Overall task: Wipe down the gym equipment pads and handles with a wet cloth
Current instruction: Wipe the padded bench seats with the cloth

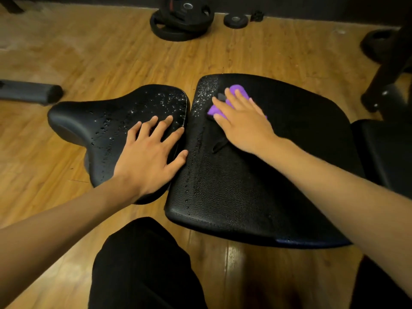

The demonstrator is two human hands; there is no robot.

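Two black padded bench sections lie side by side. The smaller seat pad (pixel 107 117) on the left is dotted with water drops. My left hand (pixel 149 152) rests flat on its right part, fingers spread. The larger back pad (pixel 256 186) on the right is wet along its left edge. My right hand (pixel 240 121) presses a purple cloth (pixel 239 91) flat against the far left part of that pad, fingers straight. Most of the cloth is hidden under the hand.
Wooden floor all around. Black weight plates (pixel 180 18) and a smaller plate (pixel 235 20) lie by the far wall. A grey padded roller (pixel 31 92) juts in at left. A dark machine frame (pixel 388 70) stands at right. My black-trousered knee (pixel 142 264) is below.
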